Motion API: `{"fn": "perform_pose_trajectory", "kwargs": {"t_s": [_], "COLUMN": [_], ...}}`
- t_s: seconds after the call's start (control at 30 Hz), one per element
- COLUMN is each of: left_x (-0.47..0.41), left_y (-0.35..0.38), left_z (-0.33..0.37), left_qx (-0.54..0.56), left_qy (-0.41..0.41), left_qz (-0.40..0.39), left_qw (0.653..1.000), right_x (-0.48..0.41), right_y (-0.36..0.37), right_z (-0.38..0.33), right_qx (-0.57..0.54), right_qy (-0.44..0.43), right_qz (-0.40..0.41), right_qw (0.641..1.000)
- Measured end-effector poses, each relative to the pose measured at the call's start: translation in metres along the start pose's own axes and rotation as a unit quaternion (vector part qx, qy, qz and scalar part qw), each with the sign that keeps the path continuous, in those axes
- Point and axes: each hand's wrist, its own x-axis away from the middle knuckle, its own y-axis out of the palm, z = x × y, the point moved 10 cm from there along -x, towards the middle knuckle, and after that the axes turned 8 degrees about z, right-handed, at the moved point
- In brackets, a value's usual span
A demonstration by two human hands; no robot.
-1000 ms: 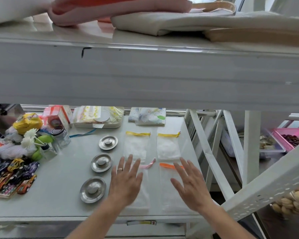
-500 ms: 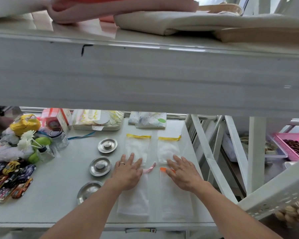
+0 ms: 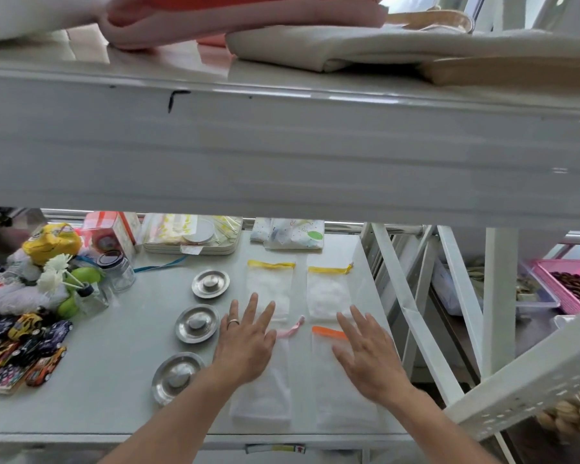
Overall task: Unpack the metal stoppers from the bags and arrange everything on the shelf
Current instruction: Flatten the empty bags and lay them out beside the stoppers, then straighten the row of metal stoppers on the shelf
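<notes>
- Left hand (image 3: 245,346) lies flat with fingers spread, its grip on nothing, over the pink-tied bag (image 3: 265,383) near the shelf's (image 3: 114,380) front edge.
- Right hand (image 3: 369,353) is likewise spread and flat on the orange-tied bag (image 3: 344,396).
- Two yellow-tied bags (image 3: 270,286) lie behind them, toward the back edge.
- Three metal stoppers (image 3: 196,323) sit in a row just left of the bags.

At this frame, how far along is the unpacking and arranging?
Nearly done. Three round metal stoppers sit unpacked in a column. Four flat white mesh bags lie in a two-by-two grid. The left hand and right hand, open, flatten the near bags. Little seems left.
</notes>
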Motion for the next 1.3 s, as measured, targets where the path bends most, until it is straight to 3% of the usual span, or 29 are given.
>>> {"fn": "perform_pose_trajectory", "kwargs": {"t_s": [0.1,0.23,0.33,0.43,0.6,0.73,0.97,1.1,1.3], "left_x": [0.042,0.087,0.096,0.103,0.111,0.109,0.026,-0.017,-0.045], "left_y": [0.004,0.015,-0.002,-0.028,-0.014,-0.029,-0.047,-0.055,-0.046], "left_z": [-0.006,-0.003,-0.022,-0.067,-0.131,-0.147,-0.175,-0.161,-0.137], "left_qx": [0.007,-0.015,0.059,0.055,0.003,0.070,0.039,-0.057,-0.133], "left_qy": [0.032,0.079,0.047,-0.005,-0.047,-0.027,0.074,0.153,0.214], "left_qz": [0.027,0.040,0.092,0.167,0.116,0.122,0.033,-0.028,-0.104], "left_qw": [0.999,0.996,0.993,0.984,0.992,0.990,0.996,0.986,0.962], "right_x": [0.050,0.080,0.079,0.086,0.112,0.125,0.097,0.079,0.069], "right_y": [0.013,0.032,0.002,-0.020,-0.019,-0.008,0.018,0.044,0.067], "right_z": [-0.011,-0.007,-0.019,-0.028,-0.041,-0.093,-0.237,-0.276,-0.295], "right_qx": [-0.005,0.012,0.011,-0.023,-0.063,-0.096,-0.040,-0.023,-0.007], "right_qy": [-0.038,-0.011,-0.023,-0.016,-0.009,-0.055,-0.195,-0.187,-0.159], "right_qz": [0.013,0.003,0.069,0.113,0.150,0.158,0.062,-0.007,-0.040], "right_qw": [0.999,1.000,0.997,0.993,0.987,0.981,0.978,0.982,0.986]}}
